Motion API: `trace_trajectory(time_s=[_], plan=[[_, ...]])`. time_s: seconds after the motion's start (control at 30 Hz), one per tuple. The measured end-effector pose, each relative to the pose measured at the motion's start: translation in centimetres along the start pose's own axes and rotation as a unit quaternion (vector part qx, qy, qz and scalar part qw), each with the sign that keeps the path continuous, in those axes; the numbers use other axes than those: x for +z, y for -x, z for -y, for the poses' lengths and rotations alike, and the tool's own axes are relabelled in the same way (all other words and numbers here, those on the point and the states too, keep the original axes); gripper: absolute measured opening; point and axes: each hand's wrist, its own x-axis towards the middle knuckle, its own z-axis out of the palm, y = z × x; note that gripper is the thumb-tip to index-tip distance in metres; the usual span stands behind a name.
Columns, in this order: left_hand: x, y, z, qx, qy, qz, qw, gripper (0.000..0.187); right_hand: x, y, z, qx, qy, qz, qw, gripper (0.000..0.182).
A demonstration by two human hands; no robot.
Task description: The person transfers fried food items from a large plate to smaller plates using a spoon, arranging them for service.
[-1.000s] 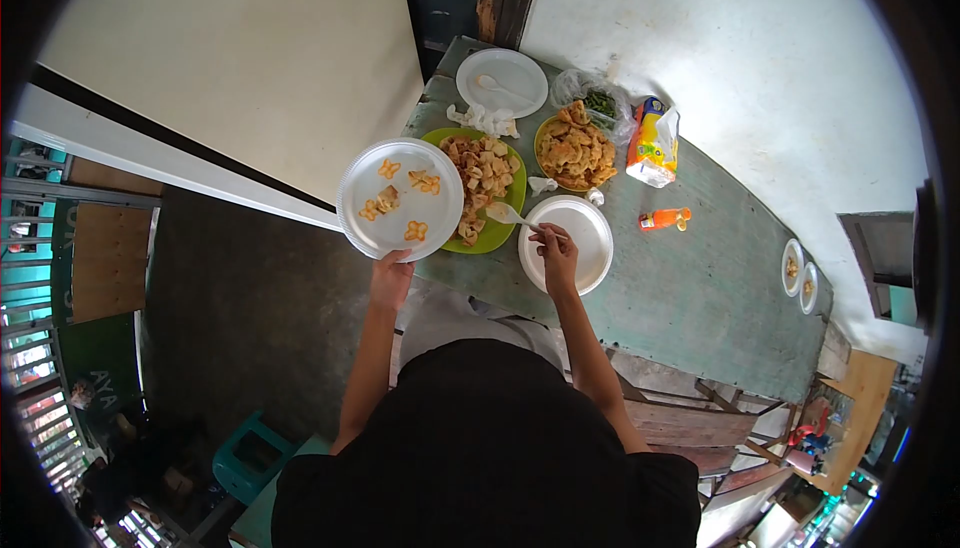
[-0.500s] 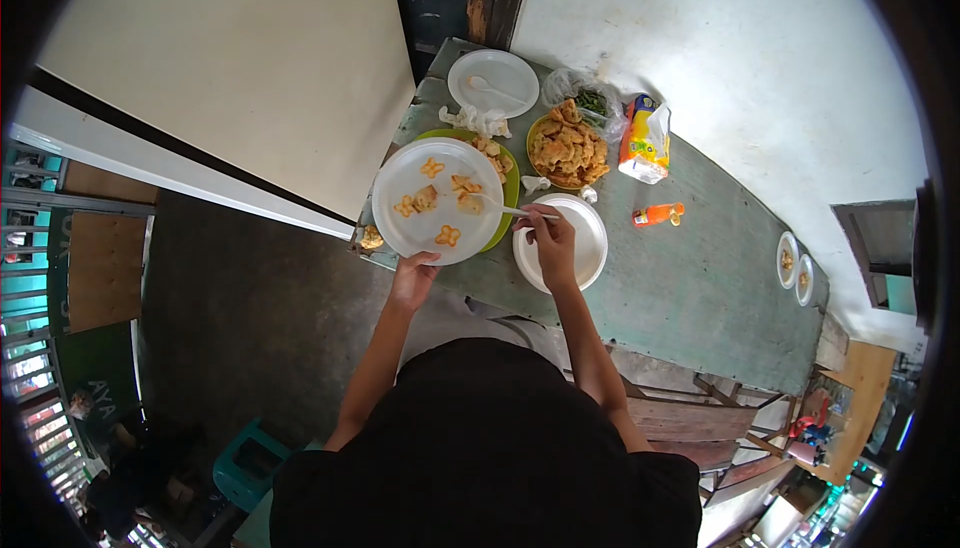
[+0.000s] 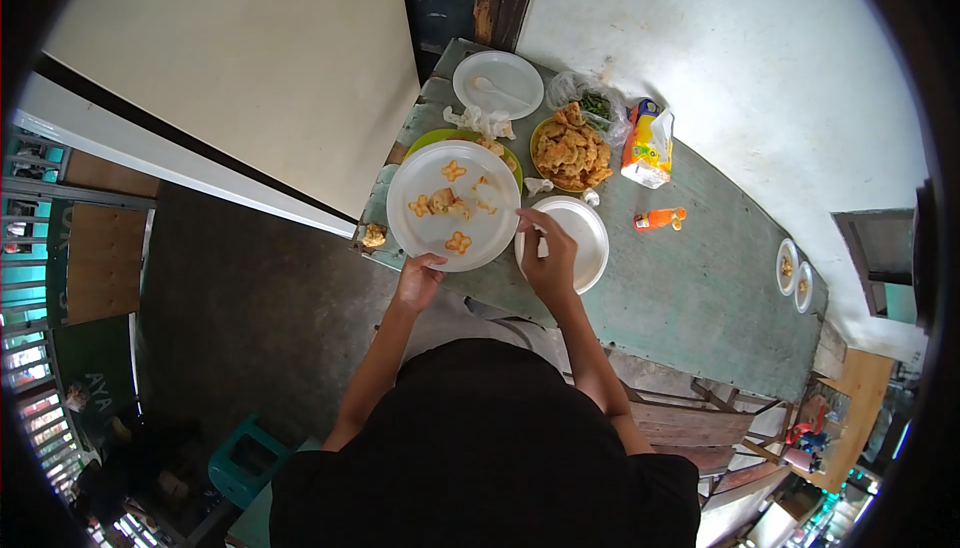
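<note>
My left hand point(image 3: 418, 283) grips the near rim of a white plate point(image 3: 410, 238), its thumb over the edge. Orange-brown flower-shaped marks point(image 3: 458, 242) lie on the plate, with a fried food piece point(image 3: 441, 201) near its middle. At the right the marks are broken up and smeared. My right hand point(image 3: 550, 253) is closed on a thin white plastic spoon, whose far end is at the plate's right side and hard to make out. Below that hand sits a white plate stack point(image 3: 592, 270). A green plate point(image 3: 430, 138) with food is partly hidden behind the held plate.
Fried food is heaped in a bowl point(image 3: 572, 148) beside a plastic bag of greens point(image 3: 594, 104). Nearby are a tissue pack point(image 3: 648, 146), an orange sauce bottle point(image 3: 658, 218), and a plate with a spoon point(image 3: 510, 98). Two small plates point(image 3: 787, 266) stand far right.
The held plate has shifted slightly right. Food on its right side is gone from that spot, leaving smeared marks. My right hand has moved slightly down and tilted the spoon.
</note>
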Motion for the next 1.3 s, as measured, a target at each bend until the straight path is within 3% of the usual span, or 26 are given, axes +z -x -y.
trace_trajectory(time_s=[0.07, 0.17, 0.47, 1.03, 1.1, 1.3], plan=[[-0.6, -0.2, 0.1, -0.005, -0.003, -0.007, 1.0, 0.052, -0.7, -0.2, 0.1, -0.047, 0.061, -0.078, 0.994, 0.015], [-0.1, -0.1, 0.0, -0.012, -0.009, -0.009, 1.0, 0.051, -0.9, -0.2, -1.4, 0.003, 0.069, -0.078, 0.995, 0.014], [0.2, -0.5, 0.3, -0.004, -0.065, -0.007, 0.998, 0.048, 0.4, 1.0, -1.5, 0.036, 0.051, -0.064, 0.996, 0.013], [0.6, -0.5, 0.2, -0.005, -0.068, -0.017, 0.998, 0.047, 0.8, 1.3, -0.6, 0.034, 0.061, -0.117, 0.991, 0.009], [-1.2, -1.4, 0.7, -0.054, -0.075, -0.023, 0.995, 0.042, 1.0, 1.3, -0.9, 0.028, 0.054, -0.116, 0.991, 0.009], [1.5, -0.3, -0.3, -0.029, -0.042, -0.02, 0.998, 0.049, 0.6, 1.2, -1.5, 0.037, 0.046, -0.114, 0.992, 0.011]])
